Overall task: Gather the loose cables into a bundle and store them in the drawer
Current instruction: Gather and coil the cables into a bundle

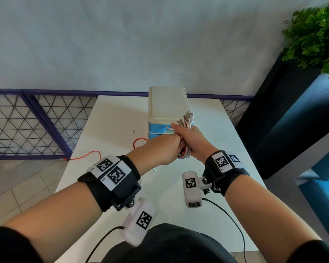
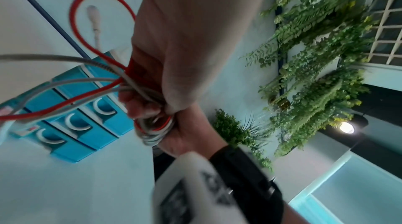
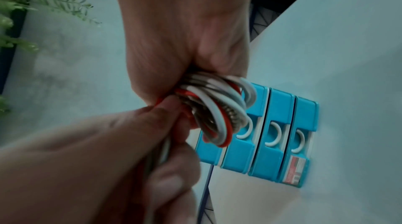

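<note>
A white table (image 1: 207,186) is seen running up the middle of the head view, with bare surface at lower centre and its left edge close to a red cable (image 1: 87,155) that trails off it. A small drawer unit (image 1: 167,107) is set at the table's far end, its three blue drawers (image 3: 269,135) shown closed in the right wrist view only. Just in front of it, a coiled cable bundle (image 1: 185,141) is gripped by the right hand (image 1: 194,141), while loose strands are pinched by the curled fingers (image 3: 165,143) of the left hand (image 1: 160,149).
</note>
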`<state>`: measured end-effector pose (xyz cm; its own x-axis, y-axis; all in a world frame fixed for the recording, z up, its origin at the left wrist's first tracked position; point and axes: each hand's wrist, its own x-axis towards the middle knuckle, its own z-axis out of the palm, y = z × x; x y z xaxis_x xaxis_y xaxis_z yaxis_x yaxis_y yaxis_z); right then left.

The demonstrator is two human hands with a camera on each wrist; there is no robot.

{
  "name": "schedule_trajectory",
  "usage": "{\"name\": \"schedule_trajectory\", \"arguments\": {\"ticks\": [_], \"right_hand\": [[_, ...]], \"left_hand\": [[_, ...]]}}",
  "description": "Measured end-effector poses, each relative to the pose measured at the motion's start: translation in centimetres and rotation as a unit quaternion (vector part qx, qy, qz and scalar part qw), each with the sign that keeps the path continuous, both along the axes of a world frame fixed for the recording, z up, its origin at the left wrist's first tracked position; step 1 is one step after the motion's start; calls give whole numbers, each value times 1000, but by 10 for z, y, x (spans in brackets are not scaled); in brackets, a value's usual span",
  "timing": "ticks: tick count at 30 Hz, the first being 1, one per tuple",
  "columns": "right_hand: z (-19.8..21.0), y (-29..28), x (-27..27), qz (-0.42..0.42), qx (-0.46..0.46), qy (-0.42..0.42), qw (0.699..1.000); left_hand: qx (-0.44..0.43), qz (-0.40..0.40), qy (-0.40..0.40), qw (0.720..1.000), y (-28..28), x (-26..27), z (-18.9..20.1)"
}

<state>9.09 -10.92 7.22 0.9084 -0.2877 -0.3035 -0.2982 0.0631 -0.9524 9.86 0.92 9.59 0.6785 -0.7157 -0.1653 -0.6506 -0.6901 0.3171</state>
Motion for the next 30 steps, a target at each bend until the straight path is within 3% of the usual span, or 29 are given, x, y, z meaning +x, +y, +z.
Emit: {"name": "schedule_trajectory", "arguments": {"ticks": [3,6,11,14,17,21,25,28,30], "right_hand": [[-5,-2,5,-43,-71,-18,996],[-7,-7,8,-93,-32,-45,994],[-4,-4,7,-85,164,-86,979],[-1,0,6,-98,287,-102,947],[-1,1,3,-139,346,-91,923],[0,-1,4,-164,373,-105,907],[6,-9,4,-176,343,-122,915],[11,-14,3,-197,315,-122,921],[17,-18,5,-206,306,-127,921]], "left_hand": [[8,20,162,986,2,10,3],[-6,-11,249,968,9,11,6],[-8,-41,226,973,15,9,-10],[-32,-18,175,984,16,1,-25],[-70,-17,145,987,16,-4,-36],[-164,-43,104,980,20,-8,-51],[-236,-38,199,950,29,-3,-59],[-223,-29,267,937,36,5,-56],[-171,-20,277,945,44,13,-59]]}}
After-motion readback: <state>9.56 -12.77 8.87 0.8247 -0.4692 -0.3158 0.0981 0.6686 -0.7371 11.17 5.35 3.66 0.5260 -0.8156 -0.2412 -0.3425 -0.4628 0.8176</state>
